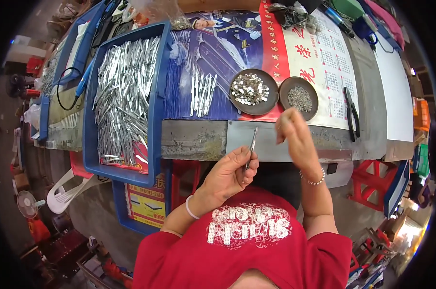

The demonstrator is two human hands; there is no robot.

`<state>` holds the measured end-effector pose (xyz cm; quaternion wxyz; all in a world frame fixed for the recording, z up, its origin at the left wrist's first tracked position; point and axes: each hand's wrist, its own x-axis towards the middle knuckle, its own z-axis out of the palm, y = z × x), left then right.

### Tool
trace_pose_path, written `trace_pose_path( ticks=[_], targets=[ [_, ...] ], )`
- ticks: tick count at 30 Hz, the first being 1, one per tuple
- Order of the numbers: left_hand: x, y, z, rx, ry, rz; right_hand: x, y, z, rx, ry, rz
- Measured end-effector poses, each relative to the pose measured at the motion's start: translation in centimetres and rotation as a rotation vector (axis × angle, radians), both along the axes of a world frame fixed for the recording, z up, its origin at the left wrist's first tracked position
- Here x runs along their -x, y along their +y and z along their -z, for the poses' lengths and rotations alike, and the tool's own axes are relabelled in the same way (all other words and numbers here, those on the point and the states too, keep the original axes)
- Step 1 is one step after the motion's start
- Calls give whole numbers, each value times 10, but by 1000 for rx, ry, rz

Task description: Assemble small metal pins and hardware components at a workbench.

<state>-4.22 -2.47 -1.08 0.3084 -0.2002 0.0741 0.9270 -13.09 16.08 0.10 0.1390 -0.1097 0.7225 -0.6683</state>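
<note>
My left hand (230,176) pinches a slim metal strip (253,139), held upright between thumb and fingers over the table's near edge. To its right, my right hand (297,139) is raised with thumb and fingertips drawn together. Anything in that pinch is too small to see. It is close to a round brown dish (314,108) of tiny metal parts, and its fingers overlap the near rim in this view. Left of that dish stands a larger brown dish (247,111) of small shiny discs. Several similar strips (203,95) lie side by side on the poster.
A blue tray (155,120) heaped with metal strips stands at the left, overhanging the table edge. Black-handled pliers (351,115) lie at the right on the grey table (194,139). A poster calendar (331,62) covers the middle. Red stools (376,185) stand below.
</note>
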Motion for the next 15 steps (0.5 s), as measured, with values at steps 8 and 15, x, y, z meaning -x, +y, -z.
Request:
trace_pose_path(
  ticks=[8,15],
  targets=[
    [3,0,-3,8,-2,3,56,41,17,-579,295,214],
    [5,2,1,-12,0,9,61,48,30,-240,48,258]
  ],
)
